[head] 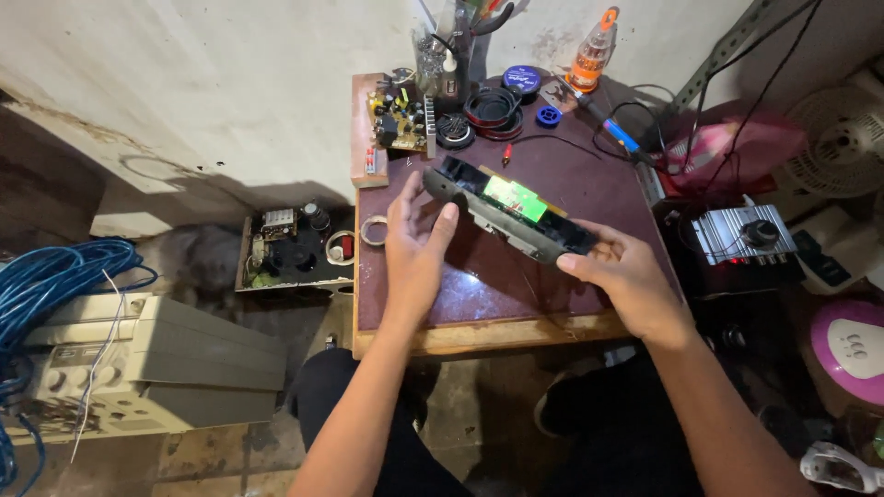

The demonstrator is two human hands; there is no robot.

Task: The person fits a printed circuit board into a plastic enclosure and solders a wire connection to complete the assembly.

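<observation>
- Nearest the camera, two bare forearms are reaching forward over dark-trousered knees, above a stained concrete floor.
- The left hand (414,247) is gripping one end of a long, narrow dark electronic casing (509,210), thumb and fingers wrapping its left end.
- The right hand (624,279) is pinching the casing's other end, fingers closed along its near edge.
- The casing is being held in the air, tilted, over the middle of a small maroon-topped table (479,285); it is not resting on the surface.
- The casing is lying open toward the camera, exposing a green circuit board (514,196) inside. Judging from this, the opening-up appears done; whether any work on the board has begun cannot be told.
- A soldering iron (615,129) is lying untouched at the table's far right, beside a small blue spool (548,117).
- The table's far edge is crowding with a loose circuit board (401,118), coils of wire (493,109), a round blue tin (521,79) and an orange-capped bottle (592,51).
- The near half of the tabletop, under the hands, is bare, giving room to set the casing down.
- A tape ring (373,230) is overhanging the table's left edge.
- To the left, on the floor, a beige machine (147,368) and blue cable (55,285) are hemming in that side.
- To the right, a silver amplifier (744,235) and a white fan (843,138) are sitting close against the table, leaving little room there.
</observation>
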